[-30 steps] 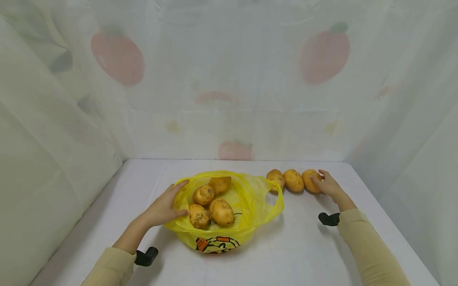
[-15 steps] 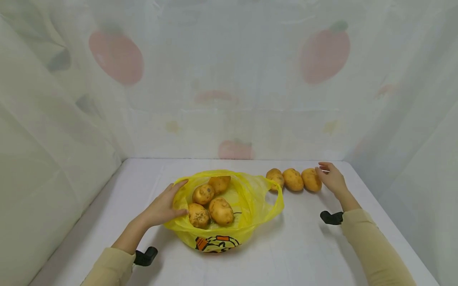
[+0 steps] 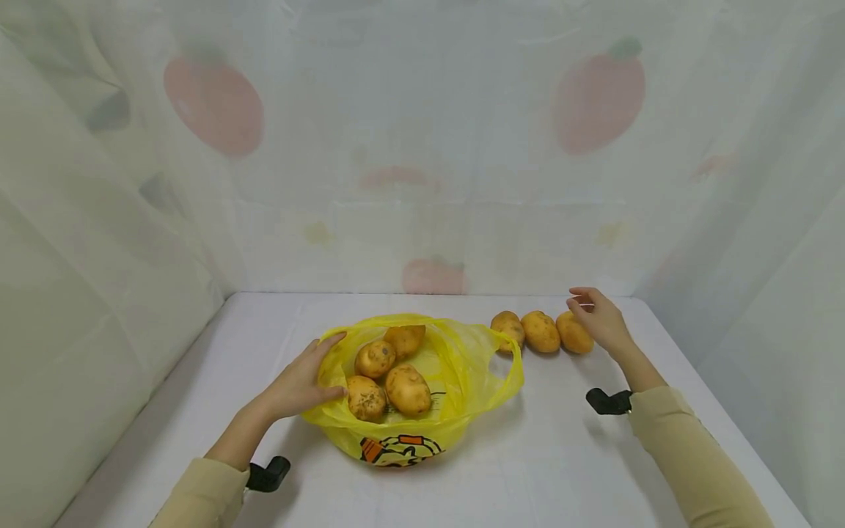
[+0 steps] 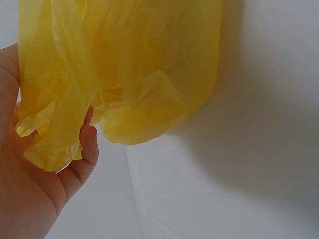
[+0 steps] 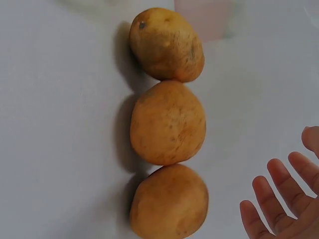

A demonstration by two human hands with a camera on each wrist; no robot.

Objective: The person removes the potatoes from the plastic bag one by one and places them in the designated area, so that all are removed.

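A yellow plastic bag point(image 3: 472, 367) lies with its mouth wide at the table's centre left; several potatoes point(image 3: 408, 390) rest inside. My left hand point(image 3: 297, 381) holds the bag's left rim, thumb over the near side. In the left wrist view, bunched yellow plastic point(image 4: 60, 144) sits between that hand's thumb and fingers. Three potatoes stand in a touching row at the back right: a left one point(image 3: 507, 327), a middle one point(image 3: 540, 332) and a right one point(image 3: 576, 337). My right hand point(image 3: 604, 324) hovers over the right one, fingers apart from it and holding nothing point(image 5: 170, 201).
The bag's right handle loop point(image 3: 513, 374) reaches close to the left potato of the row. A white cloth covers the table point(image 3: 528, 462). Pale curtains point(image 3: 429, 147) with faded fruit prints enclose the back and sides.
My right hand has let go of the right potato, drawn back to its right, then risen and moved left above it. The left hand and the bag stay in place.
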